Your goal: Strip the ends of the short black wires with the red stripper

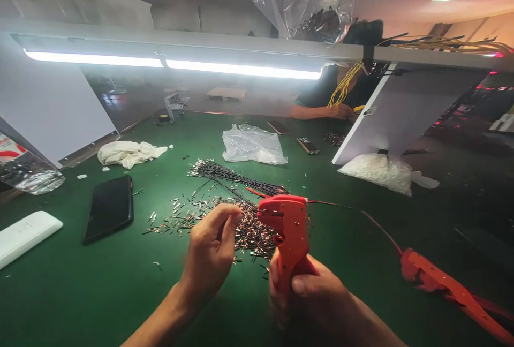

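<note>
My right hand (317, 288) is wrapped round the handle of a red wire stripper (292, 229), held upright with its jaws facing left. My left hand (212, 242) is pinched, thumb against forefinger, just left of those jaws. Thin black wires (236, 193) run past its fingertips toward the jaws; the pinched part is mostly hidden. Below and behind the tool lies a heap of short black wire offcuts with coppery and silvery ends (252, 234). A bundle of longer black wires (241, 175) rests just beyond the heap.
A second red stripper (453, 283) lies at right, a thin cord (361, 210) running toward it. On the green table (120, 293) are a black phone (109, 209), white device (28, 237), cloth (130, 153) and plastic bag (255, 144). Across it, a person's hand (341, 111) holds yellow wires.
</note>
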`<action>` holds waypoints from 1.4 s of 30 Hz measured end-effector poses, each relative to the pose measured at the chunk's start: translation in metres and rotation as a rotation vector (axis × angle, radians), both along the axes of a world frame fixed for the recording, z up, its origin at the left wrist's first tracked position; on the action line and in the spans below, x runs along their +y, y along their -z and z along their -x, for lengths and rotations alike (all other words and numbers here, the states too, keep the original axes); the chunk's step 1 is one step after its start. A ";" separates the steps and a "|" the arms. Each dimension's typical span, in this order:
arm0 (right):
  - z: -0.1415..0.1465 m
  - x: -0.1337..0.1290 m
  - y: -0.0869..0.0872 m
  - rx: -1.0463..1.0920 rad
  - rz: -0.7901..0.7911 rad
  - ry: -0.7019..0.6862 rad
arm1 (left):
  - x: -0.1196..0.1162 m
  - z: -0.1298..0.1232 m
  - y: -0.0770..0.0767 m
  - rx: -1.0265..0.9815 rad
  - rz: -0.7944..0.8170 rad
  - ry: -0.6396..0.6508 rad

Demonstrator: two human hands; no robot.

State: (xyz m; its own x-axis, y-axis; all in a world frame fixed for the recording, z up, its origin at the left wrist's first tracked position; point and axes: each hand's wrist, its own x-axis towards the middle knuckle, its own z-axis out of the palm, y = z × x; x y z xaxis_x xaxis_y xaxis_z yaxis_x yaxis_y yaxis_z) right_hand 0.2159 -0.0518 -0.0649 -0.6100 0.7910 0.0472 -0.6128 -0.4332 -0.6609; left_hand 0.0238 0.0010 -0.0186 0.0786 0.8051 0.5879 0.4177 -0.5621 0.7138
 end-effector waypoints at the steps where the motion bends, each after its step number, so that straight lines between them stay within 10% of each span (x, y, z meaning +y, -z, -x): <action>1: -0.001 0.000 0.001 -0.011 -0.002 0.012 | 0.000 0.000 0.000 0.010 -0.009 -0.002; 14: 0.000 0.000 -0.001 -0.016 0.035 0.032 | -0.003 0.002 -0.005 0.129 -0.042 -0.130; 42: 0.003 -0.001 0.003 0.005 0.002 0.016 | -0.001 0.005 -0.010 0.226 -0.145 0.066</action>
State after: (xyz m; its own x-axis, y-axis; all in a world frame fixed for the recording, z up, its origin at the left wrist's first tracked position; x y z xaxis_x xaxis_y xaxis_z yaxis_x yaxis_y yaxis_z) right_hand 0.2133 -0.0526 -0.0679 -0.5969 0.8009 0.0480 -0.6228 -0.4248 -0.6570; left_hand 0.0186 0.0003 -0.0089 0.2703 0.7030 0.6578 0.5169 -0.6824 0.5168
